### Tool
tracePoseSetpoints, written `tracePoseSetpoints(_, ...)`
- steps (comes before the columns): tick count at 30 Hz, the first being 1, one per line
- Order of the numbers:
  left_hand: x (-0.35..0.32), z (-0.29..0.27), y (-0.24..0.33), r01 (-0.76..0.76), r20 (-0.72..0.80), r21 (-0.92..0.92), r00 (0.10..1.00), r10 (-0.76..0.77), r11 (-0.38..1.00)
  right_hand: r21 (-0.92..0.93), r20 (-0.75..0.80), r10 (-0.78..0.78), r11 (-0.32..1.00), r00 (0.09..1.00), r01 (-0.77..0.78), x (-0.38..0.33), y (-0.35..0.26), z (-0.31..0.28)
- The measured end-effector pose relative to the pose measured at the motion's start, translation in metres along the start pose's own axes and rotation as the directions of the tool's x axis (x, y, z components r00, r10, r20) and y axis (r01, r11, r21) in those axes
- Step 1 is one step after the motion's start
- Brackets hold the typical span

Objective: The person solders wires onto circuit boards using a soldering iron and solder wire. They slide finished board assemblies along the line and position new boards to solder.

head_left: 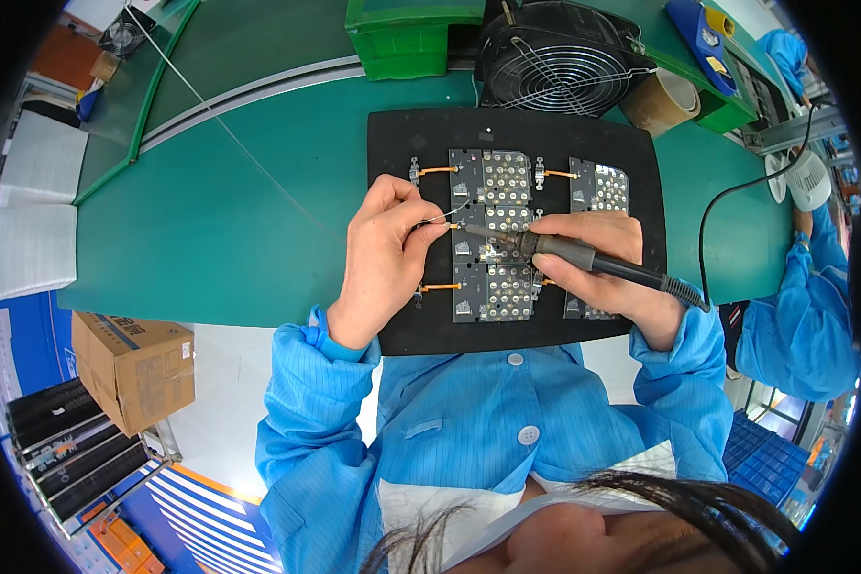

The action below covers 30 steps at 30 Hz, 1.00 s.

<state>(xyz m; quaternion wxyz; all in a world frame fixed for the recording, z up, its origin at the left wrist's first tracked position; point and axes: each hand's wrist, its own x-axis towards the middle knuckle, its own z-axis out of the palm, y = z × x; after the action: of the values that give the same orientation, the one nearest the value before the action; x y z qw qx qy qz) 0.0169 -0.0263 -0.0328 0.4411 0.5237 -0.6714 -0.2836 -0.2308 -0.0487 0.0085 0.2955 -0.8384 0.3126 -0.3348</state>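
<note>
My left hand pinches a thin silvery solder wire at the left edge of the middle circuit board. A short orange cable end lies by those fingertips; whether they grip it too, I cannot tell. Pen-like in my right hand is a soldering iron, its tip pointing left, close to the cable end on the board. Further dark boards with round silvery pads, such as the upper board and lower board, rest on a black mat. Orange cables with small connectors stick out leftward.
A black fan with a wire guard stands behind the mat, beside a green box and a brown tape roll. The iron's black cord loops at right. A carton sits lower left. Another person's sleeve shows at right.
</note>
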Motion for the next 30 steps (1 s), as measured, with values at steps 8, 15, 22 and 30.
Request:
tracePoseSetpoints(8, -0.001, 0.000, 0.000, -0.001, 0.006, 0.011, 1.000, 0.001, 1.000, -0.005, 0.003, -0.032, 0.999, 0.999, 0.032, -0.001, 0.000, 0.000)
tracePoseSetpoints(15, 0.001, 0.001, 0.001, -0.003, 0.000, 0.004, 1.000, 0.003, 1.000, 0.037, -0.007, -0.018, 0.999, 1.000, 0.018, 0.001, -0.004, -0.012)
tracePoseSetpoints(22, -0.001, -0.008, 0.000, 0.048, -0.029, -0.140, 0.998, -0.053, 0.989, -0.066, -0.143, 0.014, 0.998, 0.990, -0.024, -0.017, -0.013, -0.052)
tracePoseSetpoints(30, -0.014, -0.034, -0.010, 0.099, -0.102, -0.082, 0.989, -0.107, 0.992, -0.290, -0.719, 0.011, 0.904, 0.694, -0.315, -0.048, 0.016, -0.100)
